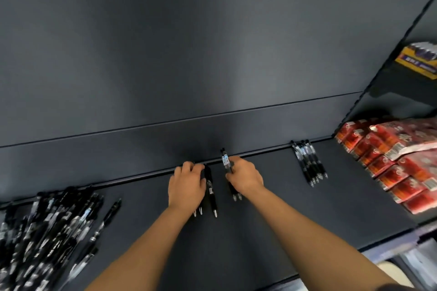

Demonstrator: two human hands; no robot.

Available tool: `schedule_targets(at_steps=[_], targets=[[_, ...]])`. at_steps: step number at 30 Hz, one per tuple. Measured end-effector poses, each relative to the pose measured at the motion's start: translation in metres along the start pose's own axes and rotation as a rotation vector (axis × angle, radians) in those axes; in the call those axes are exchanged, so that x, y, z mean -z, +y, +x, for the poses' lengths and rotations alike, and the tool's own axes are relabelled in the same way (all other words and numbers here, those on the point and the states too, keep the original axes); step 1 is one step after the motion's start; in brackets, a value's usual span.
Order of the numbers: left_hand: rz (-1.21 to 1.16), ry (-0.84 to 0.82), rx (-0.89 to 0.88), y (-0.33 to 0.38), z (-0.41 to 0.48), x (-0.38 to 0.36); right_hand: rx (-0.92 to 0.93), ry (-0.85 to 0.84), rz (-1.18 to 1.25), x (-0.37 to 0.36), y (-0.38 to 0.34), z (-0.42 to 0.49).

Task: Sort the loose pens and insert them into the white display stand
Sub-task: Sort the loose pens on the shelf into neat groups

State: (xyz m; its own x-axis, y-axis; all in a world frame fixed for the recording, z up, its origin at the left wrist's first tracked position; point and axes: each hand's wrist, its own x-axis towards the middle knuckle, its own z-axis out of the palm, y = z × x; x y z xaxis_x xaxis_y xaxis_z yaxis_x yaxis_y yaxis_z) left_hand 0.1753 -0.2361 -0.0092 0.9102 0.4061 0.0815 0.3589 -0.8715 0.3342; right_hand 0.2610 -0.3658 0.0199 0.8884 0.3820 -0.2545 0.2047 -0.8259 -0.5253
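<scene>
On a dark shelf [272,231], my left hand [186,184] lies over a small group of black pens [211,192] at the back edge, fingers curled on their upper ends; the tips poke out below the palm. My right hand [246,176] grips two or three black pens [225,160], their clip ends sticking up past the fingers and their tips showing below the wrist. A large loose heap of black pens [49,238] lies at the left. A tidy bundle of black pens [309,163] rests at the back right. No white display stand is in view.
Red packaged goods [392,163] are stacked at the shelf's right end. A yellow and purple box [418,61] sits on a higher shelf to the right. A dark back panel [189,42] rises behind the shelf. The shelf's front edge runs at the lower right.
</scene>
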Motion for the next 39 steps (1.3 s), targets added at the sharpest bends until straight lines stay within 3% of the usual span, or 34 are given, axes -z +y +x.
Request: schedule_targets(at_steps=[8,14,22,29,34,39], targets=[[-0.074,-0.112,-0.256,0.067,0.023,-0.019,-0.159,0.125,-0.089,0.041,0.059,-0.002],[-0.112,-0.232,-0.316,0.094,0.032,-0.035,-0.251,0.138,-0.299,0.074,0.105,0.015],[-0.175,-0.35,-0.282,0.152,0.039,-0.063,-0.182,0.119,-0.399,0.091,0.141,0.044],[-0.39,-0.412,-0.085,0.214,0.048,-0.09,-0.128,0.26,-0.214,0.119,0.179,0.052],[-0.481,-0.404,0.02,0.236,0.051,-0.099,-0.069,0.164,-0.192,0.126,0.202,0.058],[-0.524,-0.391,0.102,0.248,0.051,-0.105,-0.168,0.155,-0.129,0.124,0.21,0.065]])
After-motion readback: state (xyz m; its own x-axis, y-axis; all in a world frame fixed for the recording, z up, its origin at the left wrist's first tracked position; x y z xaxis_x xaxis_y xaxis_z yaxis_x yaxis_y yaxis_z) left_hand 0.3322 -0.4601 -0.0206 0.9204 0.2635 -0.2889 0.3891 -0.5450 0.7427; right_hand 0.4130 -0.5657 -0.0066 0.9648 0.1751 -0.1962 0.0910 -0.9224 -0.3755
